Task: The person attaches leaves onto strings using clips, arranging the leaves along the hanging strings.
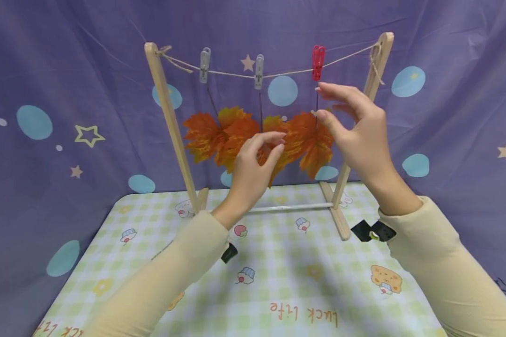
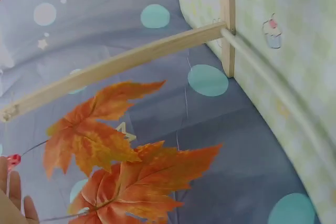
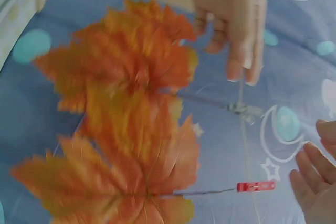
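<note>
Three orange artificial maple leaves hang by dark stems from a string: a left leaf, a middle leaf partly hidden by a hand, and a right leaf. Two grey clothespins and a red clothespin hold the stems. My right hand is raised just below and right of the red clothespin, thumb and forefinger apart, gripping nothing. In front of the middle leaf is my left hand, fingers bent loosely, with no object between thumb and fingertips. Both hands also show in the right wrist view.
Wooden posts carry the string at both ends, joined low down by a white rod. The frame stands on a checked tablecloth. Behind it hangs a purple patterned curtain.
</note>
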Motion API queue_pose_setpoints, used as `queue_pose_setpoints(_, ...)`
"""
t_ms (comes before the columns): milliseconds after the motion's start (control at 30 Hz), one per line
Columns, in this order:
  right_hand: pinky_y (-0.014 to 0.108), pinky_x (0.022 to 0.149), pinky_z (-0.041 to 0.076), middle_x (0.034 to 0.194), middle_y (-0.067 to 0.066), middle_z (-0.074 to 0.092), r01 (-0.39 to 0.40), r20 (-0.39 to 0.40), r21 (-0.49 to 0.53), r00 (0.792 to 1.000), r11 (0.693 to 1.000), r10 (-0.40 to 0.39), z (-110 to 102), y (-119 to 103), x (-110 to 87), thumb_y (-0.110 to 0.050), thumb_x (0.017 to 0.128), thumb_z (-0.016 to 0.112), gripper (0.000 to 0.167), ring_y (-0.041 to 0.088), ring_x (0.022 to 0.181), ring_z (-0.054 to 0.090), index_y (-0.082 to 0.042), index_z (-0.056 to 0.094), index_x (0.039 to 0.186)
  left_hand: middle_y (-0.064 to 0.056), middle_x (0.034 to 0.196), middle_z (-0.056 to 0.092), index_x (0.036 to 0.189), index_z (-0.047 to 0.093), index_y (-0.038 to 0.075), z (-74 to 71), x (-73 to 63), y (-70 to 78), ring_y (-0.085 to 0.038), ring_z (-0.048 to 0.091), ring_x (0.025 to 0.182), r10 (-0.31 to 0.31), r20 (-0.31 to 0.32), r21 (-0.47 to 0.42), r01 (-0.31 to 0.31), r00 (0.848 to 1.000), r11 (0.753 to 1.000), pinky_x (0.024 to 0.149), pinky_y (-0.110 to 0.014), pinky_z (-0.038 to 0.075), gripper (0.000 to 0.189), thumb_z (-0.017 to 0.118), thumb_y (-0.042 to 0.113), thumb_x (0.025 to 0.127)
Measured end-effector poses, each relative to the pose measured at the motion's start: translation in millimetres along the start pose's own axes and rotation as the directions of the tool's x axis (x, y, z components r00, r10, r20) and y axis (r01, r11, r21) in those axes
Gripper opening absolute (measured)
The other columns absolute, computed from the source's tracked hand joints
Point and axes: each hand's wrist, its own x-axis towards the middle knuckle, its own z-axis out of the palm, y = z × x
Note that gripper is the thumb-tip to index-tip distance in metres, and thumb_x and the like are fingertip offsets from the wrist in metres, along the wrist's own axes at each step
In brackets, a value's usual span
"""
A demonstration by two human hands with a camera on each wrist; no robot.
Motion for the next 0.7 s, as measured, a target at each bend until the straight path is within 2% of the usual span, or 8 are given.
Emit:
queue_pose_setpoints(100,0.03,0.095,0.048,0.118,0.01,0.068,-0.043,0.011,0.015,0.999,0.999,0.043,0,-6,-21.7,0.011,0.086,0.069,0.036,0.016,0.105,0.063,0.005,0.067,0.121,0.003,0.112,0.065,0.126,0.065,0.013,-6.9,-24.4,-5.6,-0.012,0.056,0.096,-0.027,0.016,0.048,0.026,1.0,0.998,0.089,-0.03,0.044,0.027,0.062,0.02,0.1)
queue_pose_setpoints(233,0.028,0.095,0.047,0.12,0.007,0.068,-0.1,0.033,-0.008,0.994,0.995,0.1,-3,-10,-53.2,0.01,0.087,0.069,0.036,0.014,0.108,0.062,0.002,0.068,0.122,0.001,0.118,0.064,0.127,0.063,0.012,-16.8,-55.9,-13.7,-0.019,0.057,0.102,-0.068,0.029,0.131,0.063,0.997,0.989,0.082,-0.035,0.046,0.03,0.064,0.017,0.098)
queue_pose_setpoints(400,0.025,0.092,0.046,0.119,0.009,0.067,-0.153,0.03,-0.013,0.988,0.988,0.153,-6,-6,-92.2,0.011,0.088,0.067,0.037,0.012,0.107,0.062,0.001,0.067,0.123,0.001,0.125,0.062,0.131,0.061,0.015,-28.2,-90.7,-20.1,-0.019,0.056,0.105,-0.131,0.029,0.277,0.118,0.991,0.954,0.082,-0.038,0.046,0.035,0.066,0.018,0.097)
queue_pose_setpoints(567,0.024,0.091,0.046,0.116,0.012,0.068,-0.176,-0.008,-0.016,0.984,0.984,0.176,-10,6,-127.1,0.015,0.087,0.065,0.038,0.013,0.105,0.062,0.003,0.067,0.122,0.0,0.134,0.058,0.135,0.058,0.017,-40.1,-118.4,-21.4,-0.02,0.054,0.115,-0.234,-0.01,0.334,0.224,0.972,0.916,0.094,-0.045,0.043,0.04,0.067,0.022,0.097)
queue_pose_setpoints(700,0.022,0.092,0.045,0.114,0.012,0.068,-0.205,-0.042,-0.063,0.978,0.977,0.202,-13,17,-147.1,0.014,0.087,0.066,0.037,0.011,0.105,0.061,0.001,0.068,0.122,-0.004,0.141,0.054,0.139,0.055,0.015,-47.7,-132.4,-25.9,-0.027,0.049,0.127,-0.262,-0.044,0.379,0.259,0.964,0.889,0.108,-0.05,0.032,0.045,0.067,0.022,0.096)
